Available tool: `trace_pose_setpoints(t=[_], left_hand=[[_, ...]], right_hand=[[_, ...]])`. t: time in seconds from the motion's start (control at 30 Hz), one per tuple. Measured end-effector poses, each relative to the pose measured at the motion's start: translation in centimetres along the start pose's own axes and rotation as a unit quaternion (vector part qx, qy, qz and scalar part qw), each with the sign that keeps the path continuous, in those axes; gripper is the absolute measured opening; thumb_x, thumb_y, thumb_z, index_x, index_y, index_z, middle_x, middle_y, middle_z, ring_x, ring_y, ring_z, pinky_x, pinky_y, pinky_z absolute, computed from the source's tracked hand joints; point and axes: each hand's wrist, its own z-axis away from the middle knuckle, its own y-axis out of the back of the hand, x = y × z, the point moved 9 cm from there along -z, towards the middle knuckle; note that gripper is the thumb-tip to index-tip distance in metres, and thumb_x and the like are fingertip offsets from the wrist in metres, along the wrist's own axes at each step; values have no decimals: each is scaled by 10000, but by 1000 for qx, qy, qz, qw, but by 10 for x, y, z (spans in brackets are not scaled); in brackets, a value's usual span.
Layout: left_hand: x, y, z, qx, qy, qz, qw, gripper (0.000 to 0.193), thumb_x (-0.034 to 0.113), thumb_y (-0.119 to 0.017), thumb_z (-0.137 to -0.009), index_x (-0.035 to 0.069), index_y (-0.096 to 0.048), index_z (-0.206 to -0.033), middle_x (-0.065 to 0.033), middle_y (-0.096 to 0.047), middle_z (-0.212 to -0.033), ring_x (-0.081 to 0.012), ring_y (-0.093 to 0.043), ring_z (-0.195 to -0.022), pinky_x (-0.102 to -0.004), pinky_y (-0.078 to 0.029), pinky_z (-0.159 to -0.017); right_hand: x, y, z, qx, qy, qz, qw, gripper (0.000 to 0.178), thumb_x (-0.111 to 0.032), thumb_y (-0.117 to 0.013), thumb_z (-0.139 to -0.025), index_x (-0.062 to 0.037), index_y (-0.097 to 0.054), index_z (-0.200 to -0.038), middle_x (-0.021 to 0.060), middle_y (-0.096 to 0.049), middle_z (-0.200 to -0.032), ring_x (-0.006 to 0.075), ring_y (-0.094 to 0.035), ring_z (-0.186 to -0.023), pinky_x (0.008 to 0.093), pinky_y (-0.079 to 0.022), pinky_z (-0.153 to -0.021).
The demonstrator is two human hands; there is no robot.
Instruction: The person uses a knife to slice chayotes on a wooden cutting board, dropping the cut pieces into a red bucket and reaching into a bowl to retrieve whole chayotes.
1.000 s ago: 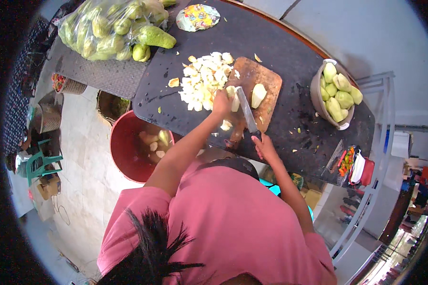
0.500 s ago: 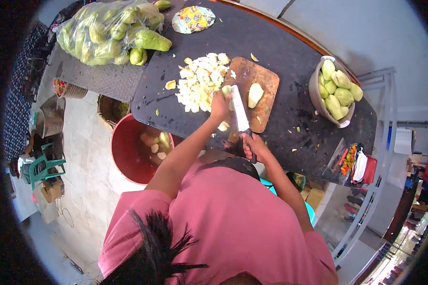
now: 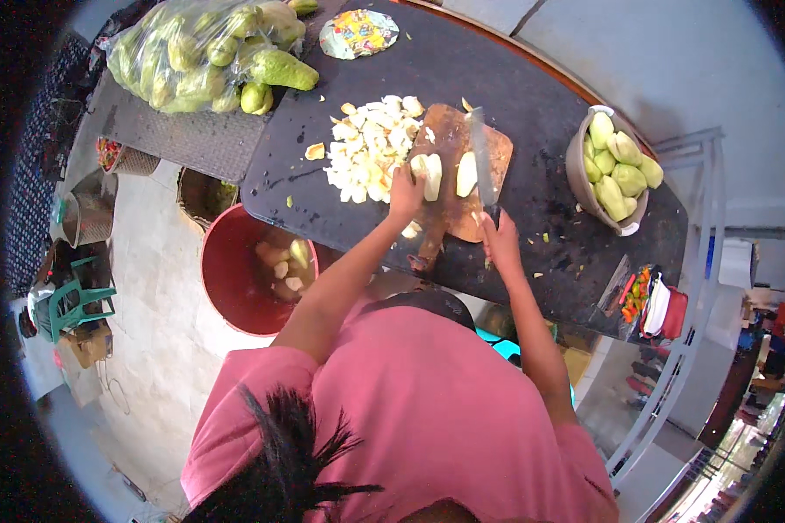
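Observation:
My right hand [image 3: 501, 241] grips the dark handle of a large knife [image 3: 480, 148], its blade pointing away from me over the right part of the wooden cutting board [image 3: 455, 131]. Under and beside the blade lies a pale peeled chayote piece [image 3: 467, 174]. My left hand [image 3: 405, 193] holds a cut chayote [image 3: 431, 177] at the board's left edge; a dark gap shows between its pieces. Left of that hand spreads a heap of pale cut chayote chunks [image 3: 371, 144] on the black table.
A grey basin [image 3: 582, 185] of peeled chayotes stands at the right. Whole chayotes fill a clear plastic bag [image 3: 192, 65] at the far left. Below the table's left edge is a red tub [image 3: 235, 279] with pieces in water. Peppers [image 3: 637, 296] lie near the right corner.
The knife has swung from beside my left hand to the right, over the other chayote piece. My right hand has moved forward and right. The chayote at my left hand now shows parted pieces.

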Motion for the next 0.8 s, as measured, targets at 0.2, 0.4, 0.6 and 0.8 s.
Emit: trace_pose_setpoints(t=[0.2,0.4,0.6,0.8], left_hand=[[8,3,-4,38,46,-41,997,527,288,-694,-762,4,-479,-1151,-225,-535,-1095,-410,-578,-980,-482,-477,-832],[-1,15,-12,75,-55,-35,995,471,275,-705,-755,-55,-519,-1035,-257,-610,-983,-379,-620,-889,-453,-499,-750],[-106,125,44,-2,165,229,959,544,265,-696,-813,-74,-531,-1206,-118,-657,-952,-192,-620,-797,-321,-505,-673],[-232,269,150,185,201,186,944,371,221,-639,-833,36,-578,-1149,-79,-654,-947,-166,-619,-787,-305,-504,-664]], right_hand=[[-36,6,27,63,61,335,938,301,-254,-589,-915,-20,-558,-1102,266,-651,-886,445,-624,-863,515,-487,-710],[-2,0,22,52,100,268,957,367,-272,-594,-917,51,-535,-1082,290,-617,-799,486,-590,-808,498,-444,-661],[66,26,27,86,-80,134,984,368,-296,-582,-915,45,-568,-1051,165,-613,-680,327,-613,-599,418,-495,-590],[98,13,46,54,-142,43,987,277,-290,-590,-925,-41,-492,-853,38,-475,-526,150,-448,-346,301,-359,-307]])
